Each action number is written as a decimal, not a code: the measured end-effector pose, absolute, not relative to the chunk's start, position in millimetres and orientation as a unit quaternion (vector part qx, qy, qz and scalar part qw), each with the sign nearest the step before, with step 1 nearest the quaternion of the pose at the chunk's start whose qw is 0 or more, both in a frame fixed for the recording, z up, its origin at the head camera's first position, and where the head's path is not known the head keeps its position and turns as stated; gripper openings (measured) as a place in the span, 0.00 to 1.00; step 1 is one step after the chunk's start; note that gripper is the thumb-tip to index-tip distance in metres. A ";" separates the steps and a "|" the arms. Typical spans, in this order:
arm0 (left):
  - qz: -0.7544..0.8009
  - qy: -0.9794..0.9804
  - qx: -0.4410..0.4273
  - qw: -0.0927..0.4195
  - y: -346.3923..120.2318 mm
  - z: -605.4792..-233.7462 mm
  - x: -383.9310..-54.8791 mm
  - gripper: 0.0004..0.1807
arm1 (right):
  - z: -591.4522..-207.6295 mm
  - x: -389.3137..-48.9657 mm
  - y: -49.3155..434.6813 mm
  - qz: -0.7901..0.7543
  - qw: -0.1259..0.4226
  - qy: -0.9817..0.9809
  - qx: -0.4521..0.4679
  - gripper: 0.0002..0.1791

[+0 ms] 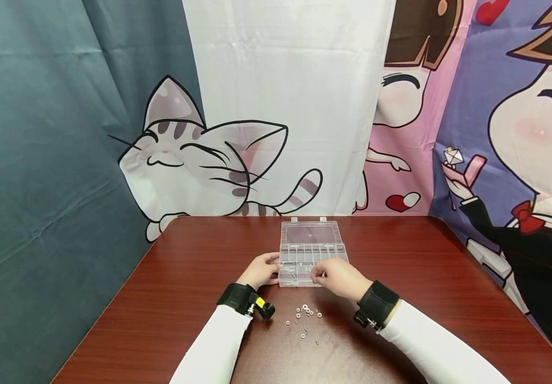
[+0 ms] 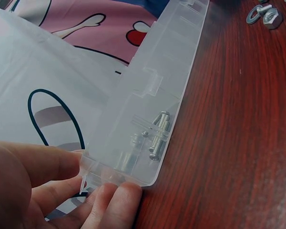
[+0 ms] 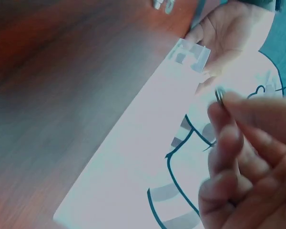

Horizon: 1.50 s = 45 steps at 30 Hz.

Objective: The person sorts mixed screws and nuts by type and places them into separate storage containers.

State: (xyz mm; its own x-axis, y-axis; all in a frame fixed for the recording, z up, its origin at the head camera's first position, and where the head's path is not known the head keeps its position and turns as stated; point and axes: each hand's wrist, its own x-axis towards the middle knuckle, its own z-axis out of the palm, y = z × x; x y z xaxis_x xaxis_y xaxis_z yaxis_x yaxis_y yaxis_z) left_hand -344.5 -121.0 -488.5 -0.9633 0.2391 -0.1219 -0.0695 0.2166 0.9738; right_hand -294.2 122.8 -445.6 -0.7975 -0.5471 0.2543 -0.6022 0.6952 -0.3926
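A clear plastic compartment box (image 1: pixel 287 283) lies on the table with its lid (image 1: pixel 310 233) folded back. My left hand (image 1: pixel 260 271) holds the box's left end, thumb on the upper edge and fingers around the corner (image 2: pixel 86 162). Over the front compartments, my right hand (image 1: pixel 340 277) pinches a small metal ring (image 3: pixel 219 95) between thumb and index finger; it is seen nearly edge-on and blurred. Silver screws (image 2: pixel 159 136) show through the wall in a compartment near the left end.
Nearer me on the brown wooden table (image 1: pixel 199 240), several loose nuts, washers (image 1: pixel 319 315) and small screws (image 1: pixel 317 342) are scattered between the forearms. A printed curtain (image 1: pixel 295 80) hangs behind the table's far edge.
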 end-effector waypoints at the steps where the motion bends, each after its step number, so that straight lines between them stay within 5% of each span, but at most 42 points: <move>1: 0.623 0.770 0.054 0.123 -121.4 -489.0 -344.2 0.28 | -445.9 -297.1 119.3 0.234 0.067 -0.922 0.302 0.03; 10: 0.626 0.768 0.049 0.127 -122.7 -492.3 -346.4 0.28 | -448.8 -319.2 90.4 0.178 0.098 -0.937 0.284 0.04; 23: 0.615 0.777 0.046 0.127 -123.8 -486.5 -347.4 0.29 | -455.6 -334.0 83.6 0.156 0.035 -0.950 0.267 0.09; 45: 0.623 0.771 0.042 0.130 -124.1 -488.7 -346.4 0.29 | -445.4 -318.7 81.5 0.148 0.064 -0.944 0.289 0.06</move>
State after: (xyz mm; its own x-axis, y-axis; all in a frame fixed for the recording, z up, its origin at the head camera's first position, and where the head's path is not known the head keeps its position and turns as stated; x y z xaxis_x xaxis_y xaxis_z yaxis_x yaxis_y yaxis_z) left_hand -346.4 -124.1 -488.7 -0.9628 0.2263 -0.1477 -0.0968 0.2212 0.9704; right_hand -318.7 81.5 -445.4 -0.8244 -0.5270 0.2066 -0.5649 0.7890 -0.2415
